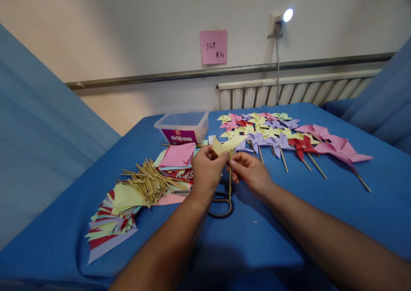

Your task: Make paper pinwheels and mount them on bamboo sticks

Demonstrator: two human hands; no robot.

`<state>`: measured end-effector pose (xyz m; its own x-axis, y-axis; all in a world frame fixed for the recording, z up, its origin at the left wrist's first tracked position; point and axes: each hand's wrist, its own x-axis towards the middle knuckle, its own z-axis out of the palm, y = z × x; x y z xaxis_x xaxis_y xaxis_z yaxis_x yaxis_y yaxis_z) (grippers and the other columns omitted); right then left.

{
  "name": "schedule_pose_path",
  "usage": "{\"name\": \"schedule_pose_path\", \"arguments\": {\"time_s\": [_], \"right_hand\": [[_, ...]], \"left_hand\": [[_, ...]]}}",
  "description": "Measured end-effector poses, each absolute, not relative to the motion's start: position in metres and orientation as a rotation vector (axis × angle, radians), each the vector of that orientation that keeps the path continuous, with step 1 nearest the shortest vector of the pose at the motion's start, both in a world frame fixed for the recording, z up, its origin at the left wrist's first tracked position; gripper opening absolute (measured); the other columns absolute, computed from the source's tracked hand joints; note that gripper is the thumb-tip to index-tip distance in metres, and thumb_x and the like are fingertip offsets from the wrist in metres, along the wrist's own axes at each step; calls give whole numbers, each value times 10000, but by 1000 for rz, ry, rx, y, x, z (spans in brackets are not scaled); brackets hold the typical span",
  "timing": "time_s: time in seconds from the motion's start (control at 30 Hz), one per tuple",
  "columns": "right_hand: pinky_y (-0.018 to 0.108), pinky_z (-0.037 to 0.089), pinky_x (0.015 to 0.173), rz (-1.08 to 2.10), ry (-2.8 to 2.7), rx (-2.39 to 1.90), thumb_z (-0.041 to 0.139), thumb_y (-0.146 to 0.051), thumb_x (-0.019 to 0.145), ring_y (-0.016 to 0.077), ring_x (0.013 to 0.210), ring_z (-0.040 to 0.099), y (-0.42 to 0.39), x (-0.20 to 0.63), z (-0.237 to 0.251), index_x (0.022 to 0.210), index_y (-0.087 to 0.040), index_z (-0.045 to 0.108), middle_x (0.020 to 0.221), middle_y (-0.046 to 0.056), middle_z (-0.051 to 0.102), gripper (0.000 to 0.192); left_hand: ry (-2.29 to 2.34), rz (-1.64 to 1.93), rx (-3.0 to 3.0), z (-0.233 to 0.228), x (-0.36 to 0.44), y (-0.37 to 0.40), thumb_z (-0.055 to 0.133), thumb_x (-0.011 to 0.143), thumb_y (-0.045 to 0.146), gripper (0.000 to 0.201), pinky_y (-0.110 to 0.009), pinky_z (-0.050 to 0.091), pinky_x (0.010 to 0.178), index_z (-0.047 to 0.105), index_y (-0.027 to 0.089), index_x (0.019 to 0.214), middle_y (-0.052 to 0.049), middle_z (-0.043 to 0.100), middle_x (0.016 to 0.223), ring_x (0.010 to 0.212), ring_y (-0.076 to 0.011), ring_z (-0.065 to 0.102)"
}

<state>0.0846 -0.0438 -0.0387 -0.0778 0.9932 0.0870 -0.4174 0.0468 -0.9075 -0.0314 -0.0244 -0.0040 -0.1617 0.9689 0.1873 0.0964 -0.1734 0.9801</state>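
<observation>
My left hand (208,167) pinches a pale yellow paper pinwheel (229,143) above the table's middle. Close beside it, my right hand (248,169) has its fingers closed at the top of a thin wooden stick (230,177), which hangs down just under the pinwheel. How stick and paper are joined is hidden by the fingers. Below both hands lie black-handled scissors (221,209), partly covered by my left wrist. Left of my left hand sits a stack of cut coloured paper (177,157), pink on top.
Many finished pinwheels (276,143) lie at the back right of the blue-covered table (269,248). A clear plastic box (183,126) stands at the back. A heap of sticks (150,181) and fanned paper sheets (112,218) are on the left.
</observation>
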Motion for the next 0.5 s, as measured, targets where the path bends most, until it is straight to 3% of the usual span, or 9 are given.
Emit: {"name": "schedule_pose_path", "arguments": {"time_s": [0.5], "right_hand": [[190, 409, 378, 1383, -979, -811, 769, -462, 665, 73, 408, 525, -44, 85, -37, 745, -191, 578, 596, -40, 627, 341]], "left_hand": [[1308, 1433, 1349, -6, -31, -25, 727, 598, 284, 225, -222, 430, 524, 626, 157, 754, -7, 657, 660, 564, -128, 581]]}}
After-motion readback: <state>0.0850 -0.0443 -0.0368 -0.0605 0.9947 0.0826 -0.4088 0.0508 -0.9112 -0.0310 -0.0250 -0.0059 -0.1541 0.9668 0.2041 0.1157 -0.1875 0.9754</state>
